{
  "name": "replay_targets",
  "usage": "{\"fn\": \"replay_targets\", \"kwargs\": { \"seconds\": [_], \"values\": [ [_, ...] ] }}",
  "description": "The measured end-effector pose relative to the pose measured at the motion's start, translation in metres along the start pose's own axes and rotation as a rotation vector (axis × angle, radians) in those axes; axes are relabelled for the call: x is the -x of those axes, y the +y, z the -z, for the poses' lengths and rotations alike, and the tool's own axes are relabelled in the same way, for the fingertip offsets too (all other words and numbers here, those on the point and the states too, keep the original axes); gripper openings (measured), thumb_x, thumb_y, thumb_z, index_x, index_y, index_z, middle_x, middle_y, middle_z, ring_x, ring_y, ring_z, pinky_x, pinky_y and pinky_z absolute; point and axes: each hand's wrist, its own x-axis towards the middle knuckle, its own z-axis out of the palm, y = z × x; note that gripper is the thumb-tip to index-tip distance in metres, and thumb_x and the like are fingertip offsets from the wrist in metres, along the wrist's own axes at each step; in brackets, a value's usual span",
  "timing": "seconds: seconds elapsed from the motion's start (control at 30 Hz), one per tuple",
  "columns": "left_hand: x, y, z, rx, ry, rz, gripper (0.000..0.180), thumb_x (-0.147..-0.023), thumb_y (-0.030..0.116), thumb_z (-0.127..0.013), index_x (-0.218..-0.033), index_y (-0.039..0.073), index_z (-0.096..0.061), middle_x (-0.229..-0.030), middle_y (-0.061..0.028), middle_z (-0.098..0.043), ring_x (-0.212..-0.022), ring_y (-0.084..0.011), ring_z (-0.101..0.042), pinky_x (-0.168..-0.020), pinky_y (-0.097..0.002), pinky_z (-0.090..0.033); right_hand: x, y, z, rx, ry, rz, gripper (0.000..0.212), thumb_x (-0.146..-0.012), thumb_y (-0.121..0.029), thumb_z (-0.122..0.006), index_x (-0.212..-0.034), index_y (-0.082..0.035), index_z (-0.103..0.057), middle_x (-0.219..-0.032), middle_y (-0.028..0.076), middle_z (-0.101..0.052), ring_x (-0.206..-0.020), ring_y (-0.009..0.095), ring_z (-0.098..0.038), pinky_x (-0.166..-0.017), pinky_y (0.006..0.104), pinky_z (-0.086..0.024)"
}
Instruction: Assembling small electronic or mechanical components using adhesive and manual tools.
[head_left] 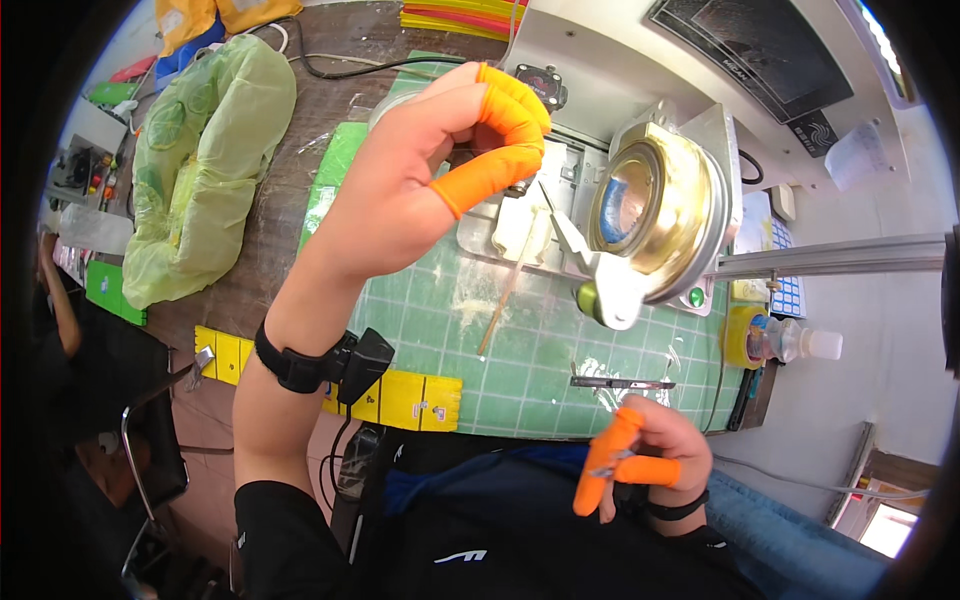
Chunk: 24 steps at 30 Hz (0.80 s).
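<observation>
My left hand, with orange finger cots on its fingers, is raised over the far part of the green gridded mat. Thumb and fingertips are pinched together; whatever lies between them is hidden. Just beyond and below the fingertips is a metal fixture with a pale cloth-like piece on it. My right hand, also in orange finger cots, hovers at the mat's near edge with fingers bent and tips close together. Grey specks show at those fingertips, too small to name. A slim dark bar lies just beyond this hand.
A round brass-coloured lens unit with a green knob stands right of the fixture. A thin wooden stick lies on the mat. Left are a pale green plastic-covered bundle and a yellow strip. A bottle stands right.
</observation>
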Motion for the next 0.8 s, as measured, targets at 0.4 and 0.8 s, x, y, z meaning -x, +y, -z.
{"fn": "replay_targets", "kwargs": {
  "seconds": [0.4,0.8],
  "values": [
    [0.006,-0.013,-0.005,0.042,0.075,-0.046,0.011,-0.091,0.001,-0.066,-0.101,-0.003,-0.065,-0.116,-0.011,-0.059,-0.091,-0.0111,-0.055,-0.08,-0.0225,-0.042,-0.103,0.025,-0.013,-0.482,-0.178,-0.156,0.081,-0.105,-0.061,-0.03,-0.116,0.014,-0.06,-0.069,0.003,-0.05,-0.053,0.013,-0.039,-0.054,0.0281,-0.034],
    [0.008,-0.014,-0.004,-0.033,0.069,-0.077,0.011,-0.09,0.0,-0.066,-0.101,-0.003,-0.064,-0.116,-0.0108,-0.058,-0.092,-0.011,-0.056,-0.081,-0.0226,-0.042,-0.122,0.01,-0.015,-1.039,-0.252,-0.031,0.047,-0.105,-0.058,-0.03,-0.105,-0.014,-0.044,-0.071,-0.003,-0.04,-0.046,0.005,-0.032,-0.037,0.0193,-0.021]
  ]
}}
